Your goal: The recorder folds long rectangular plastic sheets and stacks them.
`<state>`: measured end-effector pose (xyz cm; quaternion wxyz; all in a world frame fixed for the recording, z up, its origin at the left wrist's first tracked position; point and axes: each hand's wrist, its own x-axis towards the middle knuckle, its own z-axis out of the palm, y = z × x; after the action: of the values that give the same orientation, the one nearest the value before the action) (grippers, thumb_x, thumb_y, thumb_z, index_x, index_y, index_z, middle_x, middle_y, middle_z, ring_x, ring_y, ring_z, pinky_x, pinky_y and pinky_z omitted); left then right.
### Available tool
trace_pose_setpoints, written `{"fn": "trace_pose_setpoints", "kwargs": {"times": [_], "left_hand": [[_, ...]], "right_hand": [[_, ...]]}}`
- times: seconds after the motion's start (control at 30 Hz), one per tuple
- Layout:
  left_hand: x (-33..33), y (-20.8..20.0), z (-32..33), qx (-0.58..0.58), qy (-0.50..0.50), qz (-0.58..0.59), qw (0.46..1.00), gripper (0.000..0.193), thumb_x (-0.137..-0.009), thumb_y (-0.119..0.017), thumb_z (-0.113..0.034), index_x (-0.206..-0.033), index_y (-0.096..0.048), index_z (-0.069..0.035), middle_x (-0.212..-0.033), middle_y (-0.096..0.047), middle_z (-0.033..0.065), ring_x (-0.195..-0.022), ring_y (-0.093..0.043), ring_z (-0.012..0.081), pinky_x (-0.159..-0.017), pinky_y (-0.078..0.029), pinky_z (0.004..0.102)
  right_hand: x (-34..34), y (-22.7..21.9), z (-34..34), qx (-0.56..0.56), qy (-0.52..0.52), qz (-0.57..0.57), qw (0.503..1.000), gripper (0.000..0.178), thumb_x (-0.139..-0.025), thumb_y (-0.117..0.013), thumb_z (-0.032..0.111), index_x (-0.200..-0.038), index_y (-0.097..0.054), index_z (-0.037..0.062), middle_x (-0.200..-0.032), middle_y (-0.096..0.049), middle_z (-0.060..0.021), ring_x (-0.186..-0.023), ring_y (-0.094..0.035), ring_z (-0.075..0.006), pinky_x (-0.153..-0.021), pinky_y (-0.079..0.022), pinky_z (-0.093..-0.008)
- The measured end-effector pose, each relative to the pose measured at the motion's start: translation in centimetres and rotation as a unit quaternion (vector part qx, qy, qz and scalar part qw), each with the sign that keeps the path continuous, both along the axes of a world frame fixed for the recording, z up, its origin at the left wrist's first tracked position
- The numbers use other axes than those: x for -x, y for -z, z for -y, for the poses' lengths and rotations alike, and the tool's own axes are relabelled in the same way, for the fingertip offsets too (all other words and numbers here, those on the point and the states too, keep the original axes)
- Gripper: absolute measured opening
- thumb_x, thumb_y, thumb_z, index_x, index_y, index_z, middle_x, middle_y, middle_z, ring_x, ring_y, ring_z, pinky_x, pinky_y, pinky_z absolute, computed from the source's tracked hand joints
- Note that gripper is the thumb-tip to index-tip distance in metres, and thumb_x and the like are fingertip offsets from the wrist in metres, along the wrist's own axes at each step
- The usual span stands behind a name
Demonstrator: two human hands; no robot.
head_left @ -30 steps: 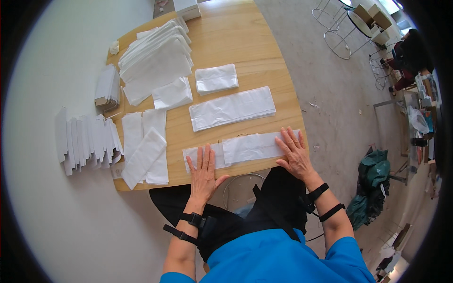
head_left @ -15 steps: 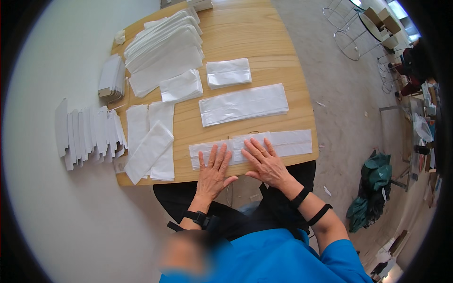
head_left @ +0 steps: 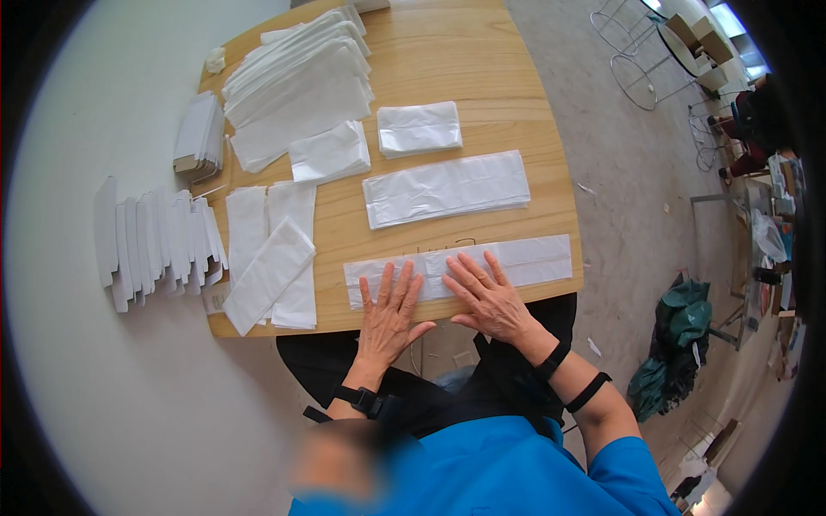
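Observation:
A long folded strip of thin, white, filmy material [head_left: 538, 260] lies along the table's near edge. My left hand [head_left: 391, 310] rests flat on its left part, fingers spread. On the strip's middle lies my right hand [head_left: 490, 301], also flat with fingers apart, its thumb near the edge. Neither hand grips anything. Just beyond the strip is a stack of long folded white sheets [head_left: 447, 189], and farther off sits a shorter folded white stack [head_left: 419, 129].
The wooden table [head_left: 482, 52] also bears a large fanned pile of white sheets [head_left: 301, 86], a small folded stack [head_left: 329, 153] and crossed folded strips [head_left: 271, 271]. White card pieces [head_left: 159, 241] stand by the left wall. Dark green bags [head_left: 680, 327] lie on the floor at right.
The strip's middle, which showed a raised overlapping section under my right hand, now looks flatter and more continuous. My hands have barely moved; the view has shifted slightly.

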<state>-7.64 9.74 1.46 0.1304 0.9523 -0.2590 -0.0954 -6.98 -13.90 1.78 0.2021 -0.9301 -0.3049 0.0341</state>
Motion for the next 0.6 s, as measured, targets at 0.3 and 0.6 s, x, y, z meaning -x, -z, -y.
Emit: {"fn": "trace_pose_setpoints", "kwargs": {"times": [0.3, 0.6], "left_hand": [[0.0, -0.14, 0.1, 0.004, -0.001, -0.015, 1.0, 0.098, -0.071, -0.07, -0.054, -0.148, -0.023, -0.015, -0.157, -0.016, 0.0066, -0.146, -0.008, 0.0306, -0.114, 0.004, 0.06], [-0.21, -0.36, 0.93, -0.006, 0.037, -0.014, 0.999, 0.098, -0.07, -0.07, -0.054, -0.148, -0.025, -0.016, -0.157, -0.017, 0.0033, -0.146, -0.008, 0.029, -0.114, 0.004, 0.0602]], "right_hand": [[-0.01, 0.32, -0.71, -0.003, -0.006, 0.001, 1.0, 0.075, -0.077, -0.064, 0.048, -0.137, -0.043, 0.0084, -0.151, -0.032, -0.0103, -0.141, -0.026, -0.0268, -0.116, -0.015, -0.0517], [-0.08, 0.36, -0.69, -0.026, -0.008, -0.016, 1.0, 0.076, -0.077, -0.066, 0.046, -0.138, -0.041, 0.0083, -0.152, -0.03, -0.0107, -0.142, -0.024, -0.027, -0.116, -0.014, -0.0514]]}}
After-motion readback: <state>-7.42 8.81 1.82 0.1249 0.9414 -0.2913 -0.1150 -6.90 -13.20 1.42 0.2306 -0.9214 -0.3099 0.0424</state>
